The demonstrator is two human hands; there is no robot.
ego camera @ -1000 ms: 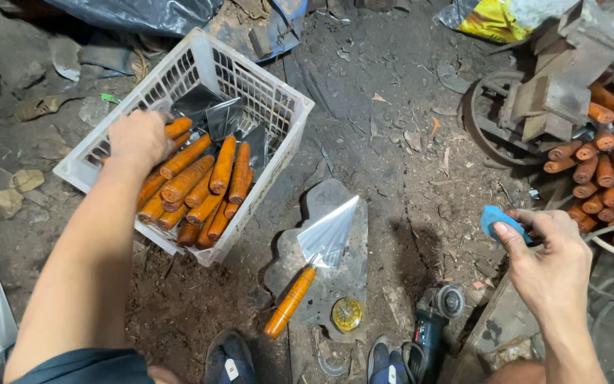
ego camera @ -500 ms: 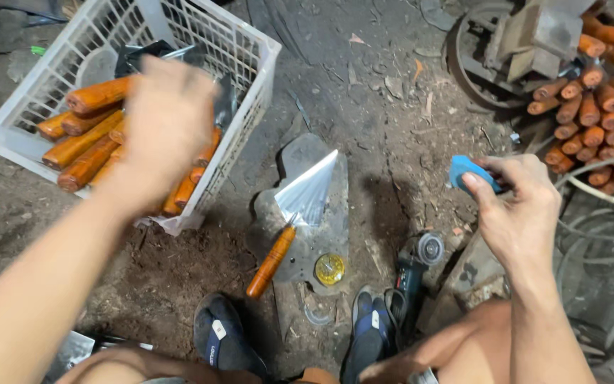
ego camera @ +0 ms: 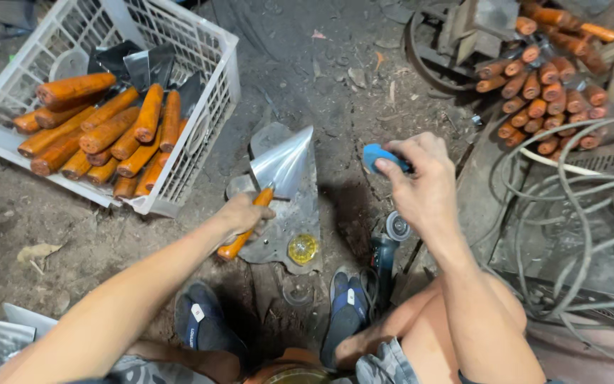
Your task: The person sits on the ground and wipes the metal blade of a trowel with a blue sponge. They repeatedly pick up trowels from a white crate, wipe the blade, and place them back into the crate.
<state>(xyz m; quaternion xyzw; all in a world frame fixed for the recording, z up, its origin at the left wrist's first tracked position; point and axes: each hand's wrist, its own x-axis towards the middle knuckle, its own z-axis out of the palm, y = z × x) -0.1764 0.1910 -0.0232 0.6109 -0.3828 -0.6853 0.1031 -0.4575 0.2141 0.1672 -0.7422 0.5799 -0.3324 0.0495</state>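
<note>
While the person sits low over a dirt floor, the findings stand as follows.

Left hand: left hand (ego camera: 244, 213) is closed around the orange wooden handle of a trowel (ego camera: 282, 169); fingers wrapped tight on the grip, handle end showing below the fist.

Trowel position: shiny pointed blade lies flat on a dark metal slab (ego camera: 282, 235) between the feet; tip toward the top of the view; just right of the white crate.

Right hand: right hand (ego camera: 421, 188) pinches a small blue object (ego camera: 376, 155) between thumb and fingers, raised above the ground; what kind of object cannot be told, most of it being hidden by the fingers.

Step in hand: judged to be the seizing of one finished trowel off the slab.

Next move calls for: a firm lift by the handle, blade kept clear of the yellow disc (ego camera: 303, 249); the blue object kept pinched and out of the blade's path.

Surroundings: white plastic crate (ego camera: 211, 85) holds many trowels with orange handles; stack of loose orange handles (ego camera: 541, 92) at upper right; angle grinder (ego camera: 385, 249) beside the right foot; grey cables (ego camera: 570, 192) coiled at right.
</note>
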